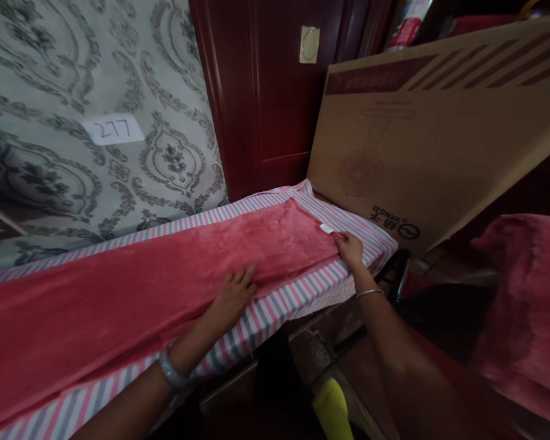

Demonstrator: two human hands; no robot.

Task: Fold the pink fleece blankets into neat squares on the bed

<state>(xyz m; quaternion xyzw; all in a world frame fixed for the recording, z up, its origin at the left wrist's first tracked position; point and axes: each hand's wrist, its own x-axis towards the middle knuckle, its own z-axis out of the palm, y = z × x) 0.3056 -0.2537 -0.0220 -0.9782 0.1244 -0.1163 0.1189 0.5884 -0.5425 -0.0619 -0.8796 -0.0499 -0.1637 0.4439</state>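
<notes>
A long folded red plush blanket lies along a narrow surface covered by a striped cloth in pink, grey and white. My left hand rests flat on the near edge of the blanket, fingers spread. At the blanket's right end, my right hand pinches the near corner, close to a small white label. A bangle is on each wrist. The blanket's left end runs out of view.
A large cardboard box leans at the back right beside a dark red wooden panel. Patterned wallpaper carries a paper marked 277. Another red plush bundle sits at right. Something yellow-green shows below.
</notes>
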